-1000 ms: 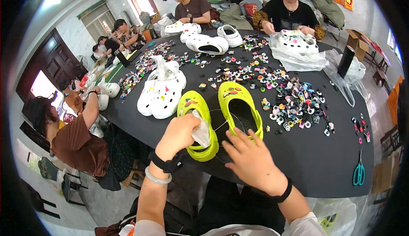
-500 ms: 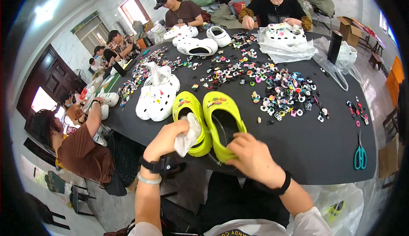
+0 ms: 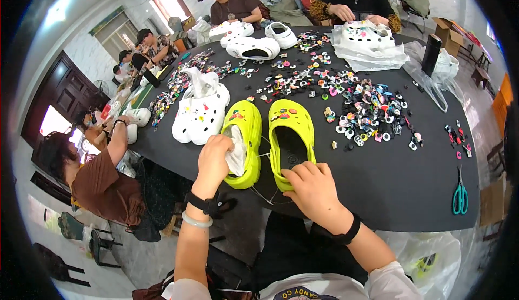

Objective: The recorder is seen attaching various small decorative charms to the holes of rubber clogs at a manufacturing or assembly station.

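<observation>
Right now, both hands work at a pair of lime clogs standing side by side, a little apart, at the near edge of the table (image 3: 389,192). The left hand (image 3: 213,159) is half closed, its fingers curled at the opening of the left lime clog (image 3: 251,143) and touching the white wad (image 3: 236,153) stuffed there; I cannot tell whether it pinches the wad or the rim. The right hand (image 3: 313,189) is bent round the heel of the right lime clog (image 3: 286,124), fingers close together over the rim and gripping it. Colourful charms sit on both toes, which face the table's far edge. White clogs (image 3: 200,117) stand just left of the lime pair. A heap of loose charms (image 3: 373,113) spreads toward the right edge, and teal-handled scissors (image 3: 460,198) lie by the near right corner.
</observation>
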Demonstrator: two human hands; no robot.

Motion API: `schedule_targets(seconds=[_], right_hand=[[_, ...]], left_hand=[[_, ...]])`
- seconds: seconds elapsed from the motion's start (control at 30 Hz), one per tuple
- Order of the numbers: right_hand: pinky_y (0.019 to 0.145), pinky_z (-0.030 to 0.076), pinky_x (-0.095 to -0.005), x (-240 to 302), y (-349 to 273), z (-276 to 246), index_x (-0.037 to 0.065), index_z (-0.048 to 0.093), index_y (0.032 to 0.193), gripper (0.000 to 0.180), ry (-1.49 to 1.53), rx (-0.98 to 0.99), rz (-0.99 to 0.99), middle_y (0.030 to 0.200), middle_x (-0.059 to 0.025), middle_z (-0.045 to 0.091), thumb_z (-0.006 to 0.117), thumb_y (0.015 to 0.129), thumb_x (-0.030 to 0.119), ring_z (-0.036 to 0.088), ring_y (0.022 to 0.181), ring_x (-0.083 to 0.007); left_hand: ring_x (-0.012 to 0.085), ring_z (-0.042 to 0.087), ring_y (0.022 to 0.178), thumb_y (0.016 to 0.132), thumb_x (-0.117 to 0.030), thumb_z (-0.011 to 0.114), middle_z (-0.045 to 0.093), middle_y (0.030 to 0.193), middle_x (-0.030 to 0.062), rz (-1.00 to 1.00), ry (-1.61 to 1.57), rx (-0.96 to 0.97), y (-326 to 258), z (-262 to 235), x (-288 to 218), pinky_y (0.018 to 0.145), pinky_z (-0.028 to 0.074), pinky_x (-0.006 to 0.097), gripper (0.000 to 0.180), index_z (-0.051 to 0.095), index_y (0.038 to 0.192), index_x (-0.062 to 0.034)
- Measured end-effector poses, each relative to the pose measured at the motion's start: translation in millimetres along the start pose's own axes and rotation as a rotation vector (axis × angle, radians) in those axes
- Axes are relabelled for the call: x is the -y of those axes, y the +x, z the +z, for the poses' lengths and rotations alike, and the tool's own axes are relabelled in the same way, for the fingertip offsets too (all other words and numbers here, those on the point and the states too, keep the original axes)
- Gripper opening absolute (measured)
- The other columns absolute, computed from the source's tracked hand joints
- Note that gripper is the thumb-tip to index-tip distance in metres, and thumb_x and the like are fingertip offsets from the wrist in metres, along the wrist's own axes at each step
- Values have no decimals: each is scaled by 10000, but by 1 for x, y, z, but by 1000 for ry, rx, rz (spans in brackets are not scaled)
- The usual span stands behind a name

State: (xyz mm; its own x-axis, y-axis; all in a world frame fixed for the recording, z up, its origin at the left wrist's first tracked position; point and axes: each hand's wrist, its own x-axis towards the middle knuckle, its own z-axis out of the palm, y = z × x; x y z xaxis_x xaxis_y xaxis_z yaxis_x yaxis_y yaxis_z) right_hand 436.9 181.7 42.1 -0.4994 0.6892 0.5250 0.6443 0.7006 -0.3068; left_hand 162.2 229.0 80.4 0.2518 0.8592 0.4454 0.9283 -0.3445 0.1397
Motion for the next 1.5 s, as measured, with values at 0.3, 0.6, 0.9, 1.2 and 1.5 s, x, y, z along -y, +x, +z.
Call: schedule_targets(seconds=[0.3, 0.6, 0.9, 1.2, 1.5], right_hand=[[1020, 406, -433, -24, -49, -59, 38, 546, 1308, 663, 278, -50, 130, 1337, -158, 531, 825, 725, 182, 498, 1239, -343], [1105, 346, -445, -87, -166, -150, 29, 500, 1371, 571, -253, -283, 622, 1420, -180, 492, 701, 839, 90, 448, 1336, -341], [971, 464, -450, -193, -345, -224, 76, 468, 1403, 490, -650, -78, 1116, 1353, -170, 540, 621, 953, 198, 536, 1231, -359], [868, 479, -424, -205, -353, -220, 55, 502, 1328, 404, -793, -89, 943, 1135, -165, 576, 614, 965, 191, 589, 1014, -334], [807, 468, -415, -218, -351, -222, 56, 510, 1348, 442, -640, -142, 1104, 1086, -145, 566, 622, 970, 256, 565, 929, -305]], left_hand=[[370, 446, 1313, 678, 71, 559, 545, 1366, 174, -108, -479, -30, -24, -65, -24, 1117, 318, 439, 528, 661, 1173, -83], [316, 490, 1273, 720, -240, 800, 640, 1173, 127, 237, 93, 140, 41, -16, -50, 1117, 301, 437, 473, 653, 1134, -65], [191, 630, 828, 850, -73, 709, 628, 821, 74, 17, -620, 352, 35, -44, -58, 716, 493, 323, 140, 651, 957, -4], [162, 595, 800, 818, 66, 692, 624, 848, 74, -181, -908, 47, -13, -83, -97, 712, 466, 271, 96, 633, 874, 13], [262, 626, 736, 663, -43, 805, 624, 733, 95, -20, -855, -7, -106, -69, -103, 909, 498, 482, 190, 690, 813, -19]])
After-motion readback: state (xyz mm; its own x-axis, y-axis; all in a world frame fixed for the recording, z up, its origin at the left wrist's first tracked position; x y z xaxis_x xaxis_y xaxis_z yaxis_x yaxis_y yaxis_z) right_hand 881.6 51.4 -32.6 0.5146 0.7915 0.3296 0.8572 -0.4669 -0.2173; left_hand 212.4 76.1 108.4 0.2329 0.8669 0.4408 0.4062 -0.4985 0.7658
